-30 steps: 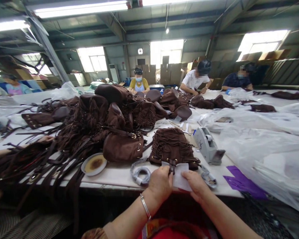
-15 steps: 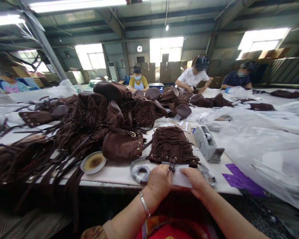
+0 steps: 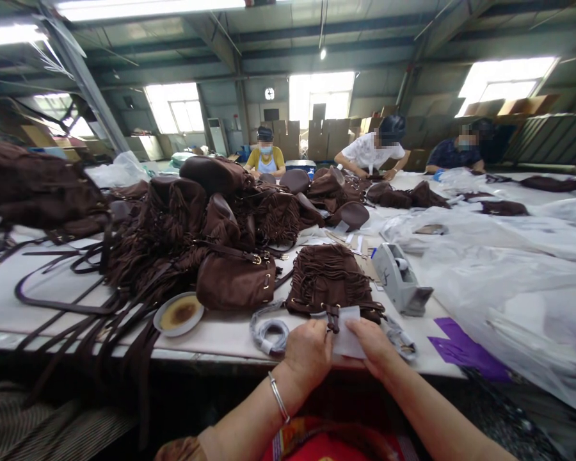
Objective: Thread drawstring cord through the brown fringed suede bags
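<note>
A brown fringed suede bag (image 3: 331,278) lies on the white table (image 3: 221,333) just in front of me. My left hand (image 3: 310,355) and my right hand (image 3: 375,346) meet at the bag's near edge. Both pinch a white sheet of paper (image 3: 348,336) wrapped round the bag's short strap tab (image 3: 335,318). Fingers of both hands are closed on the paper. A silver bangle sits on my left wrist.
A pile of brown fringed bags (image 3: 196,218) and long straps fills the left of the table. Nearby are a white dish (image 3: 179,314), a coiled cord (image 3: 270,333), a grey tape dispenser (image 3: 398,278), purple paper (image 3: 461,349) and clear plastic sheeting (image 3: 518,269). Three people work at the far end.
At the far left, a brown bag has been lifted off the table, leaving straps behind. My hands have folded the white paper closer round the strap tab.
</note>
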### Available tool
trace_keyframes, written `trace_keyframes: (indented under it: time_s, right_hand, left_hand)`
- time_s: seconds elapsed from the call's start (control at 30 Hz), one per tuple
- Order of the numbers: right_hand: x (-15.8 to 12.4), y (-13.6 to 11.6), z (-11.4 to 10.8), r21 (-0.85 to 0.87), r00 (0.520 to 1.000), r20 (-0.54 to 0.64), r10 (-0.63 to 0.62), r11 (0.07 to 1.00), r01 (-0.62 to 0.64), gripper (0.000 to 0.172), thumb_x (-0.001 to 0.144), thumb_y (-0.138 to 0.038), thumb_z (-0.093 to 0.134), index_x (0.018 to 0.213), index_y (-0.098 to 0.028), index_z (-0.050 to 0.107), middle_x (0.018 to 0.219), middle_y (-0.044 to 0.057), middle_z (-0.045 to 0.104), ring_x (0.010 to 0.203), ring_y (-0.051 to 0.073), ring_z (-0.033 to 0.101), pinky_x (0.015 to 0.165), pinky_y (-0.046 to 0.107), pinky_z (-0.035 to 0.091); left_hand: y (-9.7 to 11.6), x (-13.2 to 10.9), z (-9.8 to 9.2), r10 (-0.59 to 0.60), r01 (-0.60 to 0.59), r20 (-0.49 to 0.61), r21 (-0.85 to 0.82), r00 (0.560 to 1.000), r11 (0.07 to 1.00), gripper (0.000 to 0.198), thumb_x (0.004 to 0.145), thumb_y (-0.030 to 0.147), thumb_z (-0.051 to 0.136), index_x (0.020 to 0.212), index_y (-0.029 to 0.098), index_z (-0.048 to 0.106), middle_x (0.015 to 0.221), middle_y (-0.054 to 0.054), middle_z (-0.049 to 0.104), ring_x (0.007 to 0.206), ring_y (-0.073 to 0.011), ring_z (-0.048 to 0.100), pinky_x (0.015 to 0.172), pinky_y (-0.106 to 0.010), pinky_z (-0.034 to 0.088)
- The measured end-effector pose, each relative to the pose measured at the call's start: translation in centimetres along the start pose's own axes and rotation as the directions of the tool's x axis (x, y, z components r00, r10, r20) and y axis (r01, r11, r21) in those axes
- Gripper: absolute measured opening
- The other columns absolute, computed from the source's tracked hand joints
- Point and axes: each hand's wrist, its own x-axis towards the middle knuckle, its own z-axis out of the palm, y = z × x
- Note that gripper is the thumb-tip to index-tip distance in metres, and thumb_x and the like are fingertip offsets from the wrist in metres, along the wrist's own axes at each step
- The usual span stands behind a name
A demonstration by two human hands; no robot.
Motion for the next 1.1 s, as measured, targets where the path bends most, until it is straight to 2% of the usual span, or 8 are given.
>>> trace_keyframes:
  time_s: [0.33,0.53,0.7,0.8,0.87,0.97,1.03,1.1]
  right_hand:
    - [1.4,0.7,0.6,0.217,0.984,0.101,0.144,0.963,-0.163,0.036,0.053,-0.031,0.088,0.080,-0.012,0.073,0.070,0.005,0.074,0.063,0.020,0.065,0.060,0.031,0.051]
    - [1.5,1.1,0.3,0.259,0.986,0.116,0.122,0.954,-0.149,0.035,0.055,-0.030,0.088,0.082,-0.011,0.076,0.076,0.007,0.076,0.068,0.020,0.067,0.065,0.030,0.052]
    - [1.3,1.0,0.2,0.296,0.987,0.111,0.115,0.944,-0.143,0.035,0.055,-0.030,0.088,0.081,-0.011,0.075,0.076,0.007,0.076,0.067,0.020,0.066,0.065,0.029,0.052]
    - [1.0,0.9,0.0,0.312,0.987,0.116,0.108,0.940,-0.140,0.034,0.057,-0.031,0.088,0.082,-0.012,0.075,0.077,0.007,0.076,0.069,0.020,0.067,0.068,0.030,0.053]
    - [0.9,1.0,-0.1,0.313,0.988,0.108,0.106,0.940,-0.135,0.035,0.057,-0.031,0.087,0.083,-0.012,0.075,0.078,0.007,0.076,0.070,0.020,0.068,0.069,0.031,0.053]
    - [0.9,1.2,-0.1,0.269,0.993,0.064,0.097,0.957,-0.111,0.039,0.056,-0.033,0.088,0.086,-0.011,0.075,0.078,0.008,0.077,0.069,0.021,0.068,0.067,0.031,0.053]
    - [0.9,1.4,-0.1,0.234,0.996,0.046,0.078,0.968,-0.087,0.042,0.057,-0.034,0.087,0.089,-0.010,0.075,0.080,0.009,0.077,0.069,0.021,0.068,0.066,0.031,0.053]
    - [0.9,1.5,0.0,0.229,0.997,0.049,0.059,0.971,-0.069,0.043,0.058,-0.035,0.087,0.091,-0.010,0.075,0.082,0.009,0.077,0.071,0.022,0.069,0.067,0.032,0.053]
  left_hand:
    - [0.0,-1.2,0.8,0.161,-0.159,0.001,-0.126,0.987,0.979,0.020,0.094,0.021,0.046,0.099,0.019,0.065,0.089,-0.009,0.066,0.079,-0.0220,0.063,0.071,-0.032,0.050]
    - [-2.3,-0.1,1.0,-0.275,0.196,-0.184,-0.358,0.944,0.913,0.016,0.087,0.022,0.056,0.099,0.015,0.064,0.096,-0.011,0.064,0.094,-0.0232,0.061,0.087,-0.036,0.050]
    - [-2.3,1.0,1.7,-0.578,0.558,0.230,-0.670,0.783,0.490,0.032,0.080,0.039,0.066,0.100,0.014,0.062,0.095,-0.009,0.065,0.081,-0.0201,0.063,0.068,-0.030,0.052]
    - [-1.4,1.3,2.0,-0.522,0.617,0.474,-0.776,0.709,0.133,0.036,0.078,0.045,0.066,0.095,0.014,0.062,0.088,-0.007,0.065,0.072,-0.0173,0.061,0.057,-0.025,0.048]
    - [-0.7,1.4,2.0,-0.486,0.590,0.492,-0.805,0.722,0.061,0.034,0.077,0.043,0.067,0.095,0.015,0.063,0.084,-0.006,0.066,0.070,-0.0165,0.061,0.056,-0.024,0.047]
    - [0.2,1.7,1.7,-0.508,0.491,0.286,-0.805,0.813,0.333,0.026,0.080,0.039,0.062,0.094,0.016,0.067,0.081,-0.004,0.067,0.072,-0.0171,0.061,0.063,-0.026,0.049]
    - [0.4,2.0,1.5,-0.414,0.317,0.046,-0.723,0.909,0.614,0.022,0.084,0.033,0.058,0.093,0.016,0.070,0.087,-0.005,0.069,0.083,-0.0187,0.062,0.076,-0.028,0.050]
    - [0.2,2.4,1.4,-0.315,0.201,-0.071,-0.637,0.946,0.744,0.020,0.084,0.029,0.056,0.090,0.016,0.071,0.090,-0.005,0.070,0.088,-0.0194,0.062,0.083,-0.029,0.048]
